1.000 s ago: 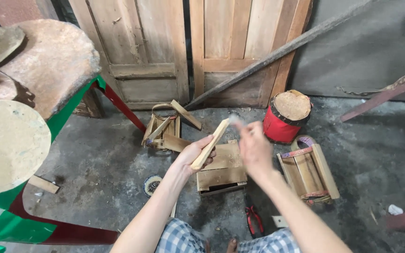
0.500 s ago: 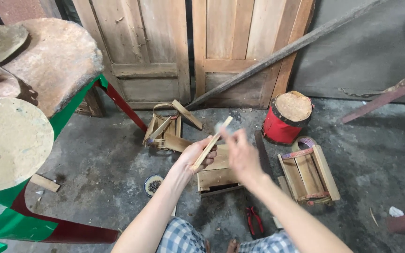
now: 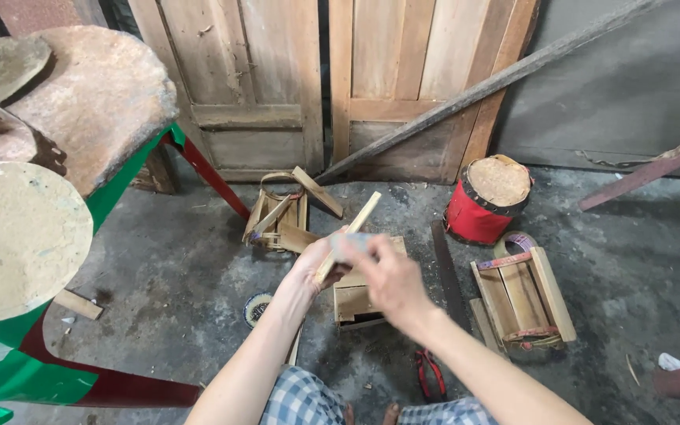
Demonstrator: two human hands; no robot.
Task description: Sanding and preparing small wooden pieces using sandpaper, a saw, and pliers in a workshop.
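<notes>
Left hand (image 3: 318,264) grips one wooden strip (image 3: 349,235); right hand (image 3: 387,277) rubs it, grip unclear; three wooden frames nearby.

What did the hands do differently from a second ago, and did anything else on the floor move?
The right hand slid left along the wooden strip, from its upper end down to its middle, close against the left hand. The left hand kept gripping the strip's lower end. The small wooden box, the red drum and the pliers stayed put.
</notes>
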